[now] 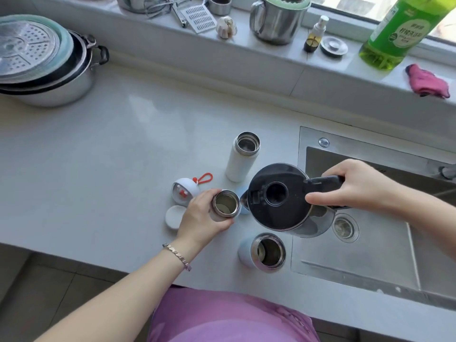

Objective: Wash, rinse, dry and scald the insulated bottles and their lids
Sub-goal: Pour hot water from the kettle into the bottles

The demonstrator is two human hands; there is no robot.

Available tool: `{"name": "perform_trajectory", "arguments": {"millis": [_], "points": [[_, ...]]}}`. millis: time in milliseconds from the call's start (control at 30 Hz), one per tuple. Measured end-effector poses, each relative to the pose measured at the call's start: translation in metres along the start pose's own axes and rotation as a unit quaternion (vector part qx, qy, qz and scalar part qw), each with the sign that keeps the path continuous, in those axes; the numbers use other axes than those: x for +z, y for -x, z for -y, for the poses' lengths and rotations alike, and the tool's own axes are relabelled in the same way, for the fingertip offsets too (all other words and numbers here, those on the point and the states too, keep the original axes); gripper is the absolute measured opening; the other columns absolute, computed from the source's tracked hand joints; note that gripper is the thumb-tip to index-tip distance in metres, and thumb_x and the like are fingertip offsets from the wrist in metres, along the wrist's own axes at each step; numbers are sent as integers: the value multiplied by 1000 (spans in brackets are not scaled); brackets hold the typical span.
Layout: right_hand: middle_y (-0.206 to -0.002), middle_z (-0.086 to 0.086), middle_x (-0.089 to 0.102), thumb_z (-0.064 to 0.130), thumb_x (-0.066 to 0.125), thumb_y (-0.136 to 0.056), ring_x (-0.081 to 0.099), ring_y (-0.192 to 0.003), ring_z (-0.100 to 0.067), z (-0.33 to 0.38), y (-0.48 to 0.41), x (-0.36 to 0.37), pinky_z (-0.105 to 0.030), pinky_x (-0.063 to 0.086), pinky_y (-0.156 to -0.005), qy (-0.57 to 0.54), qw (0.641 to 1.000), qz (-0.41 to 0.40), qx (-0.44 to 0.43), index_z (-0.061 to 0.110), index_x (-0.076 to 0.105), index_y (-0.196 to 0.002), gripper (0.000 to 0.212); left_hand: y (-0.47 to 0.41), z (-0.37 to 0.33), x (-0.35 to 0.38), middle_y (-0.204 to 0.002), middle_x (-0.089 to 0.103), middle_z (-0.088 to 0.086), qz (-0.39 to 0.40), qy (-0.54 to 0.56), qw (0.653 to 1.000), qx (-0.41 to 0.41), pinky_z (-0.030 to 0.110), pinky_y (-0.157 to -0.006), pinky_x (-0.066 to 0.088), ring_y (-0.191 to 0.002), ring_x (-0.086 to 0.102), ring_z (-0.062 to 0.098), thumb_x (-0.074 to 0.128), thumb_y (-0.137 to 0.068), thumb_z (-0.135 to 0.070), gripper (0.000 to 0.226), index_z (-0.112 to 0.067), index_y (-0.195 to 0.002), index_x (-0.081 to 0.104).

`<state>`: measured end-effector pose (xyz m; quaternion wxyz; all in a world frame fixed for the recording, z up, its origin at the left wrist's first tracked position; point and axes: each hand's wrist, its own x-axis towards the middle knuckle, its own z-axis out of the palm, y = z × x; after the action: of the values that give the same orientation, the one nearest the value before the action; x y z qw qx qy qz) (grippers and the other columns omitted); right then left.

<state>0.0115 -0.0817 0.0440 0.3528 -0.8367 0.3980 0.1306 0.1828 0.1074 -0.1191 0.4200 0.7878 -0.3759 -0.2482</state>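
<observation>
A pale grey stone table (111,156) is running under a sunlit window, with a steel sink (357,267) sitting in it at the right and its drain (345,227) showing below the kettle. The left hand (201,215), a bracelet (176,255) on its wrist, is curling round a small open insulated bottle (225,203) that is standing on the table. The right hand (355,186) is gripping the handle of a black electric kettle (278,198) and holding it in the air over the edge between table and sink, its spout just beside the small bottle's rim; whether water is running cannot be told. A tall white bottle (240,161) is standing open just behind the kettle, and a pale blue bottle (265,251) is standing open near the front edge, beside the sink. A domed white lid with an orange loop (185,191) and a flat white cap (174,216) are lying left of the held bottle. Stacked pots (49,70) with a perforated steamer plate (27,48) on top are sitting at the far left. On the windowsill (271,53) a steel mug (276,23), a garlic bulb (225,27), a small spray bottle (315,35), a green detergent bottle (399,33) and a pink cloth (428,81) are resting. Grey floor tiles (37,280) are showing below the table's front edge.
</observation>
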Motion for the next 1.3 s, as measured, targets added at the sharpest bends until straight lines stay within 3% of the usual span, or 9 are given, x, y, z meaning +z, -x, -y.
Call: {"name": "perform_trajectory", "arguments": {"millis": [167, 267, 467, 600, 767, 900, 1000, 1200, 1300], "points": [[-46, 3, 33, 45, 74, -61, 30, -45, -14, 10, -10, 6, -27, 27, -51, 46, 999, -4, 0, 13, 38, -46, 50, -3, 4, -2, -111, 59, -8, 5, -5, 1000, 15, 31, -92, 46, -105, 51, 8, 85, -61, -18, 62, -13, -118, 60], [-45, 4, 35, 49, 73, -61, 30, -44, -12, 16, -13, 7, -25, 27, -48, 74, 997, -4, 10, 10, 44, -47, 51, -7, 7, -2, -114, 61, -5, 5, -6, 1000, 21, 29, -92, 46, -105, 50, 5, 85, -60, -16, 62, -13, -117, 60], [-46, 2, 30, 52, 72, -60, 26, -44, -13, 25, -16, 4, -25, 22, -44, 101, 995, -18, 21, 11, 37, -51, 55, -19, 13, -4, -112, 61, -5, -4, -16, 998, 56, 22, -85, 42, -101, 47, 1, 86, -58, -16, 63, -11, -116, 60], [-48, 1, 31, 55, 72, -60, 26, -46, -14, 30, -18, 3, -24, 20, -42, 115, 993, -24, 25, 2, 43, -55, 61, -26, 17, -4, -114, 61, -3, -3, -16, 998, 58, 25, -89, 43, -104, 47, 3, 85, -59, -15, 64, -11, -118, 59], [-49, 0, 31, 57, 71, -60, 26, -47, -15, 33, -20, 4, -26, 21, -45, 120, 992, -33, 29, 7, 43, -54, 58, -29, 21, -7, -113, 61, -4, 28, -14, 998, 56, 31, -91, 47, -105, 53, 13, 83, -61, -20, 62, -16, -117, 57], [-50, -1, 33, 60, 69, -56, 27, -48, -16, 34, -20, 5, -27, 23, -48, 118, 992, -32, 34, -3, 47, -59, 67, -28, 21, -8, -111, 61, -5, 31, -2, 998, 51, 33, -92, 47, -104, 53, 11, 83, -61, -16, 61, -15, -117, 56], [-46, 2, 32, 59, 69, -58, 27, -44, -14, 36, -18, 5, -26, 23, -45, 119, 992, -37, 37, 4, 44, -54, 61, -28, 23, -9, -112, 61, -6, 35, 8, 998, 42, 33, -94, 46, -106, 54, 11, 83, -62, -15, 62, -15, -117, 56], [-43, 5, 29, 57, 69, -59, 25, -41, -13, 38, -13, 5, -25, 23, -45, 118, 991, -43, 40, 12, 37, -50, 56, -25, 25, -11, -113, 60, -8, 39, 44, 998, 21, 27, -95, 46, -107, 53, 3, 84, -63, -12, 61, -18, -117, 56], [-42, 5, 29, 57, 69, -59, 25, -40, -13, 39, -12, 5, -25, 24, -46, 117, 991, -51, 45, 13, 36, -48, 56, -24, 25, -12, -118, 60, -7, 43, 60, 997, 11, 15, -92, 44, -110, 52, 1, 83, -64, -12, 64, -18, -121, 55]]}}
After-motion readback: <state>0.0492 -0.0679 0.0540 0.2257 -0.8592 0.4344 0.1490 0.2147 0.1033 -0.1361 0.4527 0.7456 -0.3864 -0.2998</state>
